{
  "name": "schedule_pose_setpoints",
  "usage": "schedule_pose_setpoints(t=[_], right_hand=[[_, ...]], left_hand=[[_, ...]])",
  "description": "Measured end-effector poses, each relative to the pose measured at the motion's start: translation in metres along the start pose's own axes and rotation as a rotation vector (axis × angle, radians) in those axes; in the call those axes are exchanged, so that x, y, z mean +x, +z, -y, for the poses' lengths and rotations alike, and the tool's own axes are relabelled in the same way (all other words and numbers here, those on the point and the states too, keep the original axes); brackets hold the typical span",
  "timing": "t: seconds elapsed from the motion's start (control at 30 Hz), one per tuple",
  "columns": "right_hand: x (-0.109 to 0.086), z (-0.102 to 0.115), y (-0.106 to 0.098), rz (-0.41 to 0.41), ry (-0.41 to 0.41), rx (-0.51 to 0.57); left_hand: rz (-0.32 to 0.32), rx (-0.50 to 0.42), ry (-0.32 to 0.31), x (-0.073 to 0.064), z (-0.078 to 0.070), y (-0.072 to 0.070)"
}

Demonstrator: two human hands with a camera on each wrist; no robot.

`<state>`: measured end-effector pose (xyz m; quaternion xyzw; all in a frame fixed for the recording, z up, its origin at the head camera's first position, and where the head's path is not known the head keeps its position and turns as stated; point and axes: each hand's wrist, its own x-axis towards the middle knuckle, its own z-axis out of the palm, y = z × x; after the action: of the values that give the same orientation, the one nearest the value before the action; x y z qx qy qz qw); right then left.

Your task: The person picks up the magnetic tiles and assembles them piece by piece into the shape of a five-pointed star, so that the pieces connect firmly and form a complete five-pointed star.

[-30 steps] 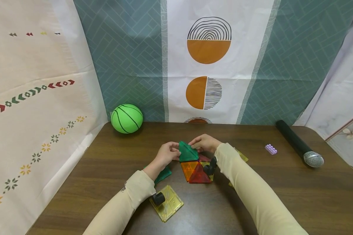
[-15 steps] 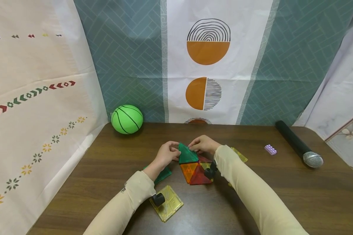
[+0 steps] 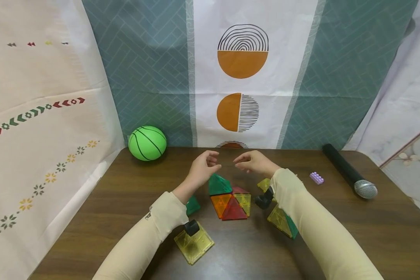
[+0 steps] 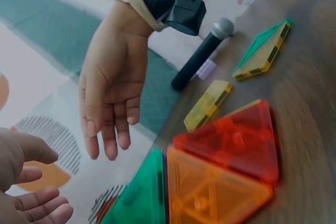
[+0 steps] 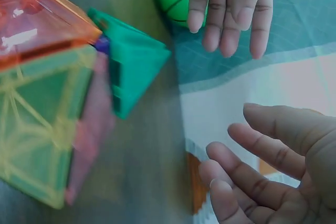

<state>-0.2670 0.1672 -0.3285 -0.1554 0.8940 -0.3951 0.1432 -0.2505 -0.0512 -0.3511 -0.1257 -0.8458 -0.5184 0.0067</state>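
In the head view my left hand (image 3: 203, 168) and right hand (image 3: 256, 162) are raised behind a group of magnetic tiles, fingers loosely bent and holding nothing. The group joins a green tile piece (image 3: 219, 185), an orange triangle tile (image 3: 221, 204), a red triangle tile (image 3: 234, 210), a yellow tile (image 3: 244, 203) and a partly hidden pink-red tile (image 3: 239, 190). In the right wrist view the green piece (image 5: 134, 59) stands up with a pointed top. My left hand is nearest this green piece, apart from it.
Yellow tiles (image 3: 196, 247) lie in front left, beside a green tile (image 3: 193, 205). To the right are a small yellow tile (image 3: 263, 184) and a yellow-green tile pair (image 3: 282, 221). A green ball (image 3: 147, 143), purple block (image 3: 316, 178) and microphone (image 3: 350, 171) sit farther out on the wooden table.
Both hands have let go of the green piece and drawn up and back, the right also moving rightward. The green piece stays joined to the group. More tiles show at the right.
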Motion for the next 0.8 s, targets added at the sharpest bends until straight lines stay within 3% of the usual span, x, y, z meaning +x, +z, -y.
schedule_pose_setpoints(t=[0.3, 0.5, 0.63, 0.8], right_hand=[[-0.029, -0.004, -0.031, -0.082, 0.05, -0.009], [-0.04, -0.017, -0.043, -0.158, 0.028, -0.192], [-0.046, -0.024, -0.046, -0.178, 0.037, -0.273], [-0.056, -0.033, -0.046, -0.147, 0.09, -0.319]], left_hand=[[0.172, 0.15, 0.096, 0.01, -0.024, 0.032], [0.295, 0.274, 0.146, 0.01, -0.032, 0.062], [0.335, 0.393, 0.183, 0.01, -0.035, 0.081], [0.359, 0.525, 0.196, 0.01, -0.039, 0.104]])
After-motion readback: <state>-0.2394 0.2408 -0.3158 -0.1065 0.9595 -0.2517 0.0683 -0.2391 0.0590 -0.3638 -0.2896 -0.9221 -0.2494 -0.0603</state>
